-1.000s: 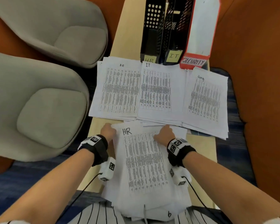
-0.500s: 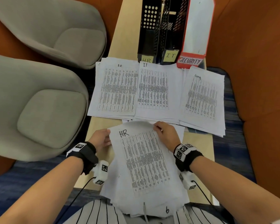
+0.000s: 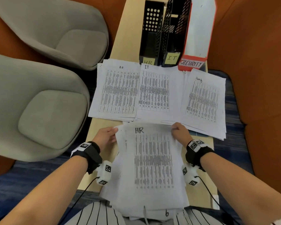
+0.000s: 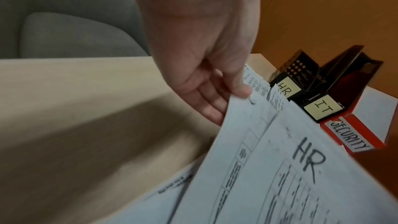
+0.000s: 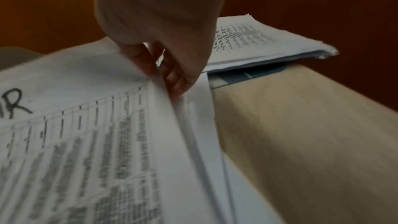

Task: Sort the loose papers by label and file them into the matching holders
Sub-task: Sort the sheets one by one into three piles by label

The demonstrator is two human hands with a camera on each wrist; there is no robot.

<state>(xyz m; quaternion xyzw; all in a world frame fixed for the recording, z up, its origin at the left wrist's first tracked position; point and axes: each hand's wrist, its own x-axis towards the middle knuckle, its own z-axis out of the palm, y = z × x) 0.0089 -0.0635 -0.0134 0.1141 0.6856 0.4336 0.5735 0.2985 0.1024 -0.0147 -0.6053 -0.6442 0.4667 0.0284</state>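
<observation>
Left hand (image 3: 107,135): thumb on top and fingers underneath, pinching the far left corner of the HR sheet (image 3: 152,158).
Right hand (image 3: 180,133): thumb and fingers pinched on the sheet's far right corner, lifting it off the papers below.
Loose stack (image 3: 146,202): one pile under the HR sheet, nearest the person, its near edge hanging past the worktop (image 3: 101,124) over the lap; sheet count cannot be told.
Sorted piles: three, side by side beyond the hands: HR pile (image 3: 118,90) on the left, IT pile (image 3: 154,90) in the middle, security pile (image 3: 203,101) on the right, its handwritten heading hard to read.
Holders: three at the far end, touching in a row: black HR holder (image 3: 150,30), black IT holder (image 3: 173,28), red SECURITY holder (image 3: 196,38); tops cut off.
Chairs: two grey ones (image 3: 39,111) left of the worktop.
</observation>
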